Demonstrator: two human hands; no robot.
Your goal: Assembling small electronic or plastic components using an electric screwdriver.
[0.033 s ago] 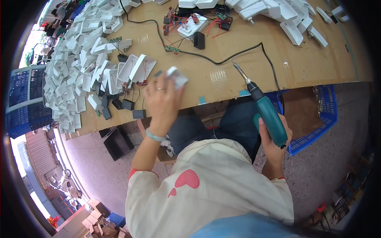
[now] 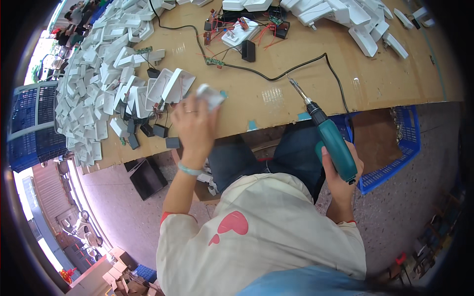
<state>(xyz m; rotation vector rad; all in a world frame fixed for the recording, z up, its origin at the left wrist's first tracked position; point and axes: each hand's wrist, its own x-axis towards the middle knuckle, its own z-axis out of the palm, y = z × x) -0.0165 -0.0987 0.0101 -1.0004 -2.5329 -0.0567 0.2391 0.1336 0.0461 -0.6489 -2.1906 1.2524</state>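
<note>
My right hand (image 2: 347,167) grips a dark green electric screwdriver (image 2: 336,148), whose bit points up and left over the table. Near the table's front edge, my left hand (image 2: 193,129) has its fingers closed on a small white plastic housing (image 2: 211,96), blurred by motion. Just left of that hand stand open white housing shells (image 2: 178,85), with red wires and small black blocks (image 2: 160,130) around them.
White plastic shells (image 2: 91,84) heap along the table's left side, more (image 2: 345,15) at the back right. A black cable (image 2: 269,78) crosses the cardboard tabletop (image 2: 237,116). Wired circuit boards (image 2: 214,61) lie mid-table. A blue crate (image 2: 390,175) sits below the right edge.
My left hand has shifted slightly left with the white housing, and a bit of blue tape shows beside it. My right hand and the screwdriver have hardly moved.
</note>
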